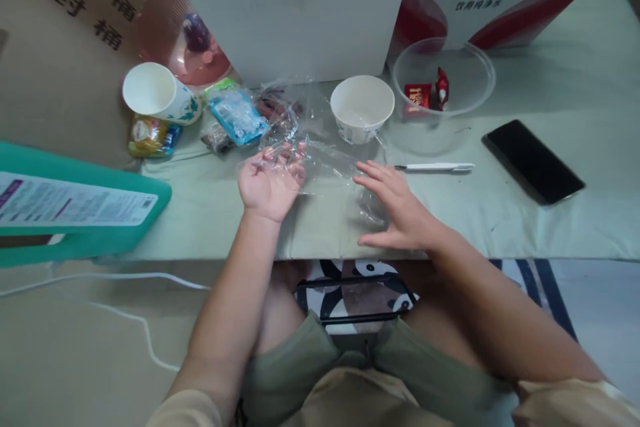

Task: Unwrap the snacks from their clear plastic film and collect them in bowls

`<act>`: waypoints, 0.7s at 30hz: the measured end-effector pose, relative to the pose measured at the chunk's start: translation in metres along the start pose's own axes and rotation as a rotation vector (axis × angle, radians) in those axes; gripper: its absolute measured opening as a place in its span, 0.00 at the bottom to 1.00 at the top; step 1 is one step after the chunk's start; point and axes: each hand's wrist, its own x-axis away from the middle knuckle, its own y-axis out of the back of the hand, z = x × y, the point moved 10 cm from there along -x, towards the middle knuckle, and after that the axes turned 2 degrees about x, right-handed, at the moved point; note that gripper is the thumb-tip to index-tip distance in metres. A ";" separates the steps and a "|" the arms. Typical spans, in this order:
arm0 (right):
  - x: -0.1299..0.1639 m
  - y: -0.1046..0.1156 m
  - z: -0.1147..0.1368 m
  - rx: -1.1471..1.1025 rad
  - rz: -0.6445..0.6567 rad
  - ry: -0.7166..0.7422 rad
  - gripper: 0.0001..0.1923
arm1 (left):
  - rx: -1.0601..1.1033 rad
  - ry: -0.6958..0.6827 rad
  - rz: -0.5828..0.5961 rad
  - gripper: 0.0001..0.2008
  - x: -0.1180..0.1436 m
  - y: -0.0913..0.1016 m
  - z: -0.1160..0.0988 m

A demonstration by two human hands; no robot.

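Currently left hand (270, 180) is palm-up, fingers loosely spread under the edge of the clear plastic bag (325, 160), while right hand (397, 207) lies flat and open pinning it to the table (550, 227) near the paper bowl (362, 107).

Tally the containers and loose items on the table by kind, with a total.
Paper cups: 2
Clear plastic bowl: 1
Red packets in that bowl: 2
Phone: 1
Pen: 1
Clear plastic bag under the hands: 1
Total: 8
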 end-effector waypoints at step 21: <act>0.030 0.040 -0.081 -0.465 -0.598 -0.682 0.11 | -1.307 -0.116 0.755 0.49 0.067 -0.012 0.022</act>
